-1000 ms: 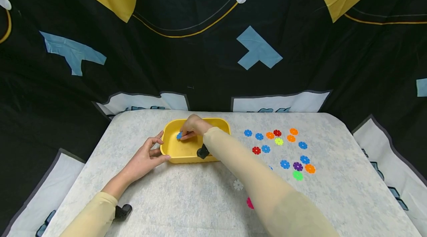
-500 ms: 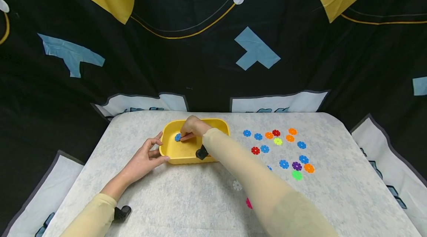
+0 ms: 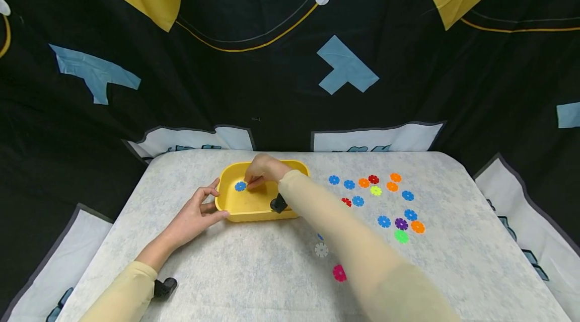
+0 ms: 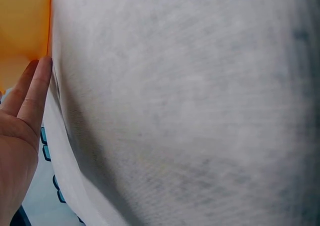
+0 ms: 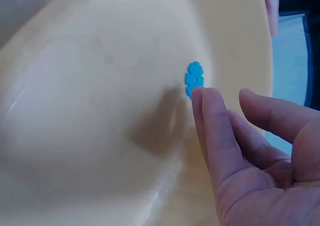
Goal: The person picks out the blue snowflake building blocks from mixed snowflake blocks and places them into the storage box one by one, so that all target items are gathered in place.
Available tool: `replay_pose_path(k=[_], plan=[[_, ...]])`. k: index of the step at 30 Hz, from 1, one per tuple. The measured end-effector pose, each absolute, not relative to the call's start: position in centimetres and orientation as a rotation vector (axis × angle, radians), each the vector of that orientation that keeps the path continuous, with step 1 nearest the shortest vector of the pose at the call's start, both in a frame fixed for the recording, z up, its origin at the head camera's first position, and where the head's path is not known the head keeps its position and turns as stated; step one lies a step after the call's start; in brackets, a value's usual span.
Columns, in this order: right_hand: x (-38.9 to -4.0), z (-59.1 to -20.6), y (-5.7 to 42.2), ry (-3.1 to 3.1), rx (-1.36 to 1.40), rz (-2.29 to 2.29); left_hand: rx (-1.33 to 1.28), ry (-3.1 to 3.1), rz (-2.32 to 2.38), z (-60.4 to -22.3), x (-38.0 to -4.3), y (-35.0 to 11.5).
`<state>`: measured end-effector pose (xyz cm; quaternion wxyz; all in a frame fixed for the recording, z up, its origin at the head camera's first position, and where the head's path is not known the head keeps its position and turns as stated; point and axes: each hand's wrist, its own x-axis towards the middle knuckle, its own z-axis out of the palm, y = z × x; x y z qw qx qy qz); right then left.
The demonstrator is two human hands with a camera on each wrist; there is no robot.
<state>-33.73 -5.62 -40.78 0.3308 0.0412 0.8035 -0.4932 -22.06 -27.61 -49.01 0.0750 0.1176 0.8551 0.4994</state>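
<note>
A yellow plastic tray [image 3: 251, 205] stands near the far edge of the table. A blue flower-shaped disc [image 3: 240, 186] lies on the tray's floor towards its left end. Over the tray, my right hand [image 3: 264, 168] has its fingertips beside this disc. In the right wrist view, the thumb is apart from the fingers, and the index and middle fingertips overlap the disc's lower edge [image 5: 194, 75]. My left hand [image 3: 195, 217] touches the tray's left end from outside, with the thumb at the near corner. Two straight fingers [image 4: 36, 93] rest against the wall in the left wrist view.
Several flower discs in blue, orange, red, yellow-green, purple [image 3: 401, 224] and green [image 3: 401, 236] lie scattered on the table's right. A white disc [image 3: 321, 249] and a pink disc [image 3: 339, 272] lie by the right forearm, which crosses the table.
The blue disc was tilted at the right fingertips one second ago. It now lies flat on the tray floor and the right fingers are slightly apart from it. The left hand stays at the tray.
</note>
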Motion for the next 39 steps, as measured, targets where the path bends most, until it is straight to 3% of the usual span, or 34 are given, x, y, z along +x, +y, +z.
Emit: replay_pose_path(k=[28,39], plan=[[-32.3,-35.3,4.4,2.021,-0.182,-1.431,0.337,2.608,1.467,-49.0,-22.0,-27.3],[-31.3,-35.3,10.1,2.099,-0.301,-1.392,0.366,2.595,1.516,-49.2,-22.1,-27.3]])
